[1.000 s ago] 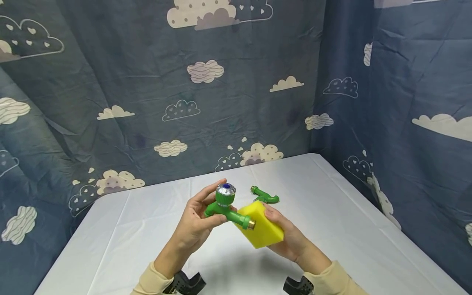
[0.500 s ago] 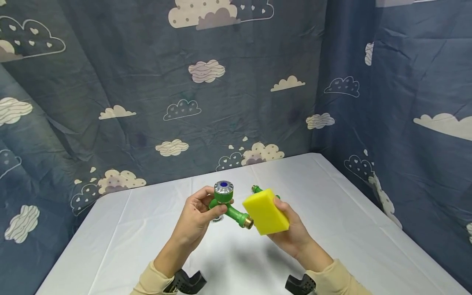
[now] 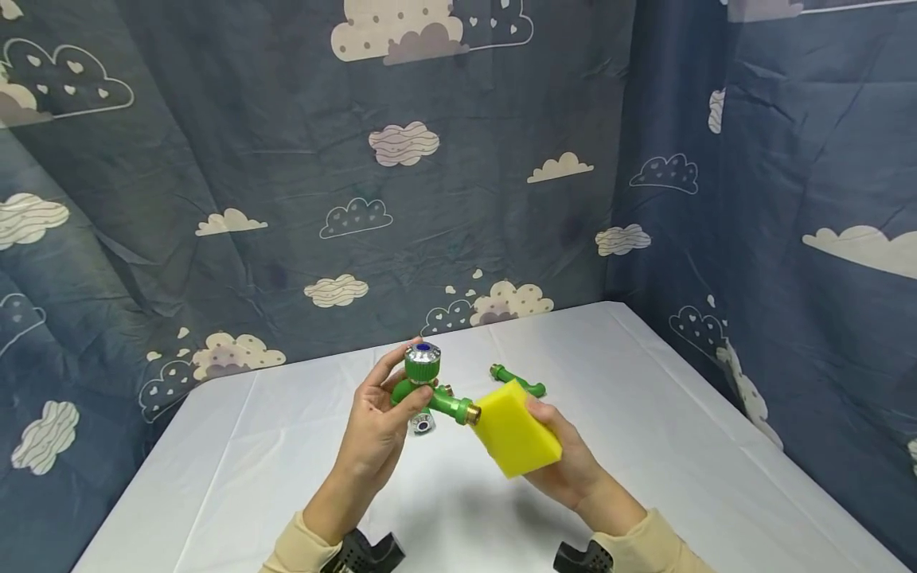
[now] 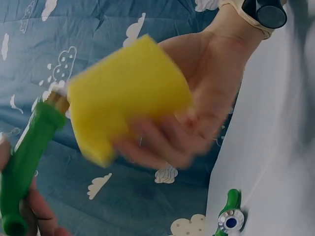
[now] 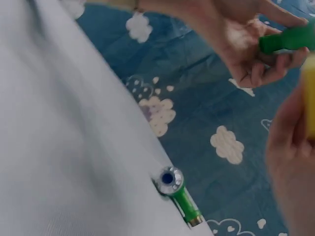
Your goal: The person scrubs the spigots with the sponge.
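My left hand (image 3: 376, 426) holds a green tap (image 3: 447, 403) with a chrome-topped knob, thumb across its body, up in front of me over the table. The tap's brass threaded end points right. My right hand (image 3: 573, 458) grips a yellow sponge (image 3: 517, 434), whose left edge meets that brass end in the head view. In the left wrist view, the blurred sponge (image 4: 128, 93) sits beside the brass end of the tap (image 4: 32, 152), with fingers of the right hand (image 4: 162, 140) under it. The right wrist view cuts off the sponge (image 5: 310, 98) at its edge.
Another green tap (image 3: 530, 387) lies farther back on the white-covered table (image 3: 286, 446). Below the held tap shows the chrome knob (image 3: 422, 422) of one more tap, partly hidden by my left hand. A dark blue cloud-print curtain (image 3: 466, 199) stands behind and on the right.
The sponge has moved off the tap to the right, then back down against its brass end. My left hand has shifted slightly left and up, turning the tap, uncovering the chrome knob below.
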The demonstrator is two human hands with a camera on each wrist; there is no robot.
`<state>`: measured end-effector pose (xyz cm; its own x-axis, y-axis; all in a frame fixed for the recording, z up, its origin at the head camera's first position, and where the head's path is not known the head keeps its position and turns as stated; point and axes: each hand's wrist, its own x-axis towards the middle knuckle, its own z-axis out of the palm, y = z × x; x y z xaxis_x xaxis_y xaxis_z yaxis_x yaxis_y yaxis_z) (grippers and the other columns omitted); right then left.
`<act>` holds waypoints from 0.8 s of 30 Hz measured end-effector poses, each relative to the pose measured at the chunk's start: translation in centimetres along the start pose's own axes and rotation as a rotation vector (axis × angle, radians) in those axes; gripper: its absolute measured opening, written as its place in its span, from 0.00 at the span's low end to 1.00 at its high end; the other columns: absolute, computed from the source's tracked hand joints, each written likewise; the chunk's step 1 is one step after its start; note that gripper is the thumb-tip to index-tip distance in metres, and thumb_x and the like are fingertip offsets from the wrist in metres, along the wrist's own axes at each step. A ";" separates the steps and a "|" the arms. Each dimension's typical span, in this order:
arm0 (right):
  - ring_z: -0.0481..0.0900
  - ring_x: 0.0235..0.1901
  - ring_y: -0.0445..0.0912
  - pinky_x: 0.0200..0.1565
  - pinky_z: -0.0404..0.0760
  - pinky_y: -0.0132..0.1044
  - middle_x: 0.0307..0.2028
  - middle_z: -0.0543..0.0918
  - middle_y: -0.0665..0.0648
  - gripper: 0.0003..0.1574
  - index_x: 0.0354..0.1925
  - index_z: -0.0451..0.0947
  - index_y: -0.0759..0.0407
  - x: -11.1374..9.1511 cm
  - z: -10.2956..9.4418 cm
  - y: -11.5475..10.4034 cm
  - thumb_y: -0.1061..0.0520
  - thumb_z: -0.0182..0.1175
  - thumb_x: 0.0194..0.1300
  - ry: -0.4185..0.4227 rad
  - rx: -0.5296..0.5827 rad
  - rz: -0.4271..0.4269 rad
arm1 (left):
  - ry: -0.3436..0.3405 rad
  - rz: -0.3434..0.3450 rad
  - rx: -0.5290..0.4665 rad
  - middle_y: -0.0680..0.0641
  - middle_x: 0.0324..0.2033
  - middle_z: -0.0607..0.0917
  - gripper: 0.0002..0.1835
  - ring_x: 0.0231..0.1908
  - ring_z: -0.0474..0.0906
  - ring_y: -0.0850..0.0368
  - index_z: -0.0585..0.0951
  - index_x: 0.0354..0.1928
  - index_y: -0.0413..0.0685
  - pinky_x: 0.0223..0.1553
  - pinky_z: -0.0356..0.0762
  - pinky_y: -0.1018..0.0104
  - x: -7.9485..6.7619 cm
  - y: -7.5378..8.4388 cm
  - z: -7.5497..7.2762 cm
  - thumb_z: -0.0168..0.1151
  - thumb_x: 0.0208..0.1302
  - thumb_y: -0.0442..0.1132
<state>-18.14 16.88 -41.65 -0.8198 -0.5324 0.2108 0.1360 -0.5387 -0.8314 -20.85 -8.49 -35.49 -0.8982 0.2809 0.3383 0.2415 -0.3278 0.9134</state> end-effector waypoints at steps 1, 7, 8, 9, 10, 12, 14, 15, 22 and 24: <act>0.83 0.44 0.39 0.46 0.85 0.29 0.49 0.84 0.46 0.22 0.68 0.69 0.41 0.0 0.1 0.2 0.41 0.43 0.84 0.057 -0.049 0.034 | 0.032 -0.003 0.021 0.52 0.53 0.88 0.34 0.49 0.89 0.59 0.74 0.74 0.53 0.62 0.85 0.66 0.1 -0.1 0.0 0.67 0.70 0.24; 0.79 0.44 0.41 0.44 0.84 0.30 0.49 0.79 0.50 0.37 0.80 0.53 0.49 0.6 0.5 0.8 0.40 0.45 0.82 0.255 -0.163 0.166 | 0.168 -0.013 0.208 0.48 0.48 0.90 0.31 0.44 0.89 0.58 0.74 0.68 0.51 0.53 0.87 0.68 0.4 -1.1 0.1 0.71 0.66 0.24; 0.79 0.44 0.41 0.44 0.84 0.29 0.49 0.79 0.50 0.35 0.79 0.55 0.48 0.6 0.6 0.7 0.39 0.45 0.82 0.272 -0.161 0.157 | 0.165 -0.011 0.244 0.46 0.48 0.90 0.34 0.42 0.88 0.57 0.73 0.70 0.52 0.50 0.88 0.68 0.4 -1.3 0.1 0.72 0.65 0.24; 0.79 0.43 0.41 0.43 0.83 0.29 0.48 0.79 0.49 0.32 0.76 0.58 0.47 0.7 0.6 0.6 0.39 0.45 0.83 0.287 -0.157 0.143 | 0.153 -0.010 0.285 0.44 0.47 0.90 0.37 0.40 0.88 0.57 0.72 0.71 0.54 0.46 0.88 0.68 0.4 -1.5 0.1 0.74 0.64 0.24; 0.79 0.43 0.41 0.43 0.83 0.28 0.47 0.79 0.49 0.28 0.73 0.61 0.46 0.7 0.6 0.5 0.39 0.44 0.83 0.303 -0.151 0.127 | 0.140 -0.010 0.332 0.42 0.46 0.90 0.38 0.38 0.87 0.57 0.73 0.71 0.55 0.43 0.88 0.69 0.4 -1.6 0.1 0.76 0.62 0.26; 0.79 0.43 0.40 0.43 0.83 0.28 0.47 0.80 0.48 0.22 0.66 0.66 0.43 0.7 0.6 0.3 0.38 0.45 0.83 0.330 -0.124 0.091 | 0.114 -0.014 0.411 0.41 0.42 0.90 0.37 0.33 0.85 0.58 0.78 0.69 0.58 0.36 0.84 0.72 0.4 -2.0 0.3 0.80 0.60 0.29; 0.79 0.44 0.40 0.44 0.83 0.27 0.47 0.80 0.47 0.19 0.63 0.69 0.40 0.7 0.5 0.1 0.38 0.45 0.83 0.348 -0.102 0.061 | 0.093 -0.022 0.470 0.41 0.40 0.89 0.31 0.30 0.82 0.59 0.84 0.62 0.58 0.31 0.81 0.73 0.4 -2.4 0.5 0.83 0.57 0.33; 0.79 0.44 0.40 0.45 0.83 0.27 0.47 0.80 0.47 0.18 0.62 0.70 0.40 0.7 0.5 0.0 0.38 0.45 0.83 0.353 -0.098 0.047 | 0.085 -0.027 0.495 0.42 0.39 0.89 0.27 0.30 0.81 0.59 0.86 0.58 0.56 0.31 0.80 0.73 0.4 -2.6 0.6 0.84 0.57 0.35; 0.79 0.43 0.44 0.42 0.85 0.31 0.48 0.79 0.52 0.12 0.59 0.71 0.46 1.3 0.5 0.4 0.48 0.49 0.83 0.379 -0.274 -0.022 | 0.010 -0.124 0.417 0.46 0.36 0.84 0.15 0.29 0.78 0.60 0.84 0.55 0.46 0.31 0.80 0.73 0.2 -2.8 1.0 0.74 0.70 0.35; 0.80 0.43 0.46 0.41 0.85 0.33 0.48 0.80 0.54 0.12 0.58 0.72 0.53 1.6 0.4 0.6 0.51 0.54 0.82 0.413 -0.388 -0.038 | -0.021 -0.160 0.370 0.45 0.37 0.83 0.15 0.29 0.80 0.59 0.83 0.59 0.44 0.34 0.85 0.72 0.3 -2.5 0.9 0.69 0.73 0.33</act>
<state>-19.12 15.42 -41.57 -0.9803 -0.1757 0.0905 -0.0482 -0.2314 -0.9717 -21.36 -6.75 -37.48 -0.9285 0.3215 0.1858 0.2182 0.0676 0.9736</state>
